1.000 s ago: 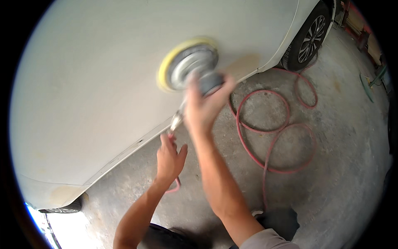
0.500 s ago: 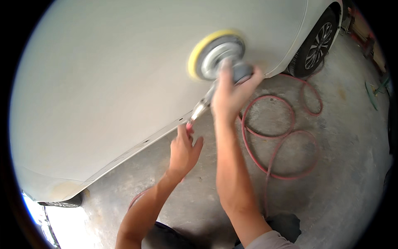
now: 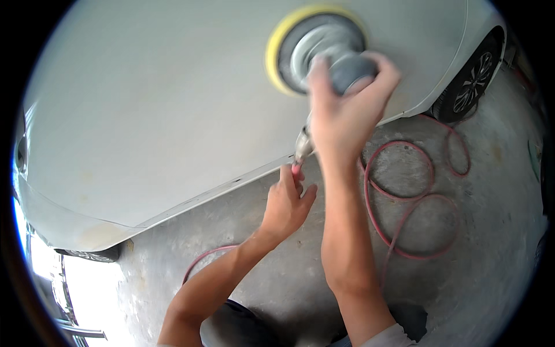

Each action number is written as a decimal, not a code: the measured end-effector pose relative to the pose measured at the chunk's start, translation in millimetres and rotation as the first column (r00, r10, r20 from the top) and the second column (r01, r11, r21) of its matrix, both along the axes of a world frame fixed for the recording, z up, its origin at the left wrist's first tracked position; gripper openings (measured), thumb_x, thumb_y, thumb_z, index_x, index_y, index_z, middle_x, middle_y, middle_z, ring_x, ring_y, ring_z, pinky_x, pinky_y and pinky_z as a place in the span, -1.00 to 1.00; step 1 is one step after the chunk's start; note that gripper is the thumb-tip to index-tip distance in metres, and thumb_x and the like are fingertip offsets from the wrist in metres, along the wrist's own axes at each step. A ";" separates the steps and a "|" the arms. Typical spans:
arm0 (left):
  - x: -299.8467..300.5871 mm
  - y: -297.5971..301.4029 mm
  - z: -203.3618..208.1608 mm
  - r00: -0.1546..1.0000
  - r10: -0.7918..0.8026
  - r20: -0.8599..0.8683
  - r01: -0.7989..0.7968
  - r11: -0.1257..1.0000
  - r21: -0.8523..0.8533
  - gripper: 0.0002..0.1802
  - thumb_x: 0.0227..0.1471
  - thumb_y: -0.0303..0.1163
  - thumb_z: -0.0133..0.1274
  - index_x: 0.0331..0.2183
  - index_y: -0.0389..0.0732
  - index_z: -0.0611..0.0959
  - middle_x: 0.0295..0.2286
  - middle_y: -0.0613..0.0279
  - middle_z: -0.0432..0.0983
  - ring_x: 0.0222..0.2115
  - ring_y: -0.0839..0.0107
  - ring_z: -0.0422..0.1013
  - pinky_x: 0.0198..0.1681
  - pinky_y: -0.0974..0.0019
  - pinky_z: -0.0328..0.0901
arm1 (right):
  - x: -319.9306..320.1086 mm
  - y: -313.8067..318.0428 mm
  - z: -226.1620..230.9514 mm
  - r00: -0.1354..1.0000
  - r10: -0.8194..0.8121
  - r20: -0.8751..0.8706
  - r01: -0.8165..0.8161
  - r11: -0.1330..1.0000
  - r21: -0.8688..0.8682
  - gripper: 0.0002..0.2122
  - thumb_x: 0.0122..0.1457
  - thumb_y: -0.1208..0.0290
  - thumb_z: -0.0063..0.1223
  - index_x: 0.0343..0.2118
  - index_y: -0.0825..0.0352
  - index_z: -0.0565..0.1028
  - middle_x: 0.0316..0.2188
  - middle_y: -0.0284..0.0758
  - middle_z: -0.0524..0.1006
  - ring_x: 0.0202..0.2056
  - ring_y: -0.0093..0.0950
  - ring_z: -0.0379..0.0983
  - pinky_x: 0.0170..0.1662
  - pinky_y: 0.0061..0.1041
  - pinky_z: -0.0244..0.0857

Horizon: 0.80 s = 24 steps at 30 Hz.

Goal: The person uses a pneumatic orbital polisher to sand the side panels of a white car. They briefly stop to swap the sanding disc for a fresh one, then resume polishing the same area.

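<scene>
My right hand (image 3: pixel 350 118) is wrapped round the grey body of an air-powered orbital sander (image 3: pixel 351 72). The sander's round disc, with a yellow rim (image 3: pixel 273 58), is against or very near a pale car's side panel (image 3: pixel 173 110); motion blurs it. Below it, a metal fitting (image 3: pixel 302 144) joins the handle to a red air hose (image 3: pixel 296 169). My left hand (image 3: pixel 286 205) pinches the hose just under that fitting, with its thumb held apart. The sander's handle is partly hidden behind my right hand.
More of the red hose lies in loops (image 3: pixel 399 254) on the concrete floor (image 3: pixel 260 289) to the right. A wheel (image 3: pixel 471 84) stands at the far right, another (image 3: pixel 92 254) at the lower left. The car's sill edge (image 3: pixel 214 192) runs diagonally between panel and floor.
The sander has gone higher up the panel with my right hand. My left hand has followed slightly, still on the hose. The whole view has shifted too.
</scene>
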State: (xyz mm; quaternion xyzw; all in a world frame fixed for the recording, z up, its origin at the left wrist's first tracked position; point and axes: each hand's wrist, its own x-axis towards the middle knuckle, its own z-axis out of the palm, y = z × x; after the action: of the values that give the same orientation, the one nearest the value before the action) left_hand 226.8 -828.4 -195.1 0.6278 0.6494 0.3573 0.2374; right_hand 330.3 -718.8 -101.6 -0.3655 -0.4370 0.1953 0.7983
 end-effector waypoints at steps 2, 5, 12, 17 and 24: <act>-8.6 -14.2 -29.1 0.999 0.048 0.024 -0.049 0.998 0.046 -0.63 0.05 -0.33 0.16 -0.26 -0.30 0.33 -0.58 -0.07 0.45 -0.55 -0.14 0.42 -0.42 -0.06 0.28 | -29.1 -26.9 -17.6 0.957 -0.162 0.242 0.140 0.984 0.109 -0.42 -0.08 0.38 0.39 -0.05 0.35 0.27 -0.13 -0.15 0.30 -0.12 -0.21 0.38 -0.22 -0.32 0.41; -34.4 -27.9 -60.5 0.969 -0.211 -0.124 0.212 0.977 -0.011 -0.30 0.14 -0.14 0.05 0.12 -0.41 0.21 -0.13 -0.39 0.47 -0.18 -0.35 0.43 -0.17 -0.16 0.31 | -61.1 -63.1 -36.1 0.956 -0.080 0.282 0.017 0.975 0.220 -0.38 -0.16 0.43 0.45 -0.06 0.34 0.26 -0.08 -0.12 0.29 -0.10 -0.16 0.35 -0.09 -0.21 0.35; -35.0 -10.5 -15.3 1.000 -0.002 -0.019 0.006 0.985 0.170 -0.67 0.06 -0.39 0.13 -0.30 -0.31 0.31 -0.62 -0.06 0.44 -0.57 -0.14 0.40 -0.46 -0.06 0.25 | -40.5 -23.8 14.7 0.970 -0.133 0.203 0.106 0.985 0.139 -0.43 -0.11 0.38 0.40 -0.07 0.33 0.29 -0.12 -0.15 0.31 -0.22 -0.20 0.42 -0.31 -0.31 0.44; -39.2 -28.6 -47.7 0.999 0.007 -0.038 -0.007 1.000 -0.011 -0.55 0.08 -0.31 0.12 -0.12 -0.32 0.30 -0.46 -0.23 0.50 -0.42 -0.26 0.45 -0.35 -0.15 0.30 | -57.1 -47.6 -15.7 0.937 -0.137 0.322 0.088 0.983 0.163 -0.44 -0.09 0.36 0.40 -0.07 0.32 0.28 -0.11 -0.16 0.30 -0.14 -0.21 0.38 -0.34 -0.32 0.41; -56.4 -36.4 -96.4 0.982 -0.187 0.006 0.186 0.971 -0.149 -0.45 0.13 -0.16 0.10 0.06 -0.25 0.40 -0.13 -0.14 0.50 -0.11 -0.08 0.42 -0.10 -0.03 0.32 | -87.2 -76.5 -56.5 0.919 -0.033 0.394 0.017 0.999 0.044 -0.38 -0.13 0.35 0.45 -0.05 0.26 0.26 -0.08 -0.18 0.28 -0.21 -0.21 0.46 -0.41 -0.32 0.52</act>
State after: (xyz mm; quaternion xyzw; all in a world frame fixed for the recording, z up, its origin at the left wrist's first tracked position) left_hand 170.4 -864.8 -291.4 0.6681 0.6133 0.2815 0.3136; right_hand 243.1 -795.2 -158.1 -0.3869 -0.5880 0.0989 0.7034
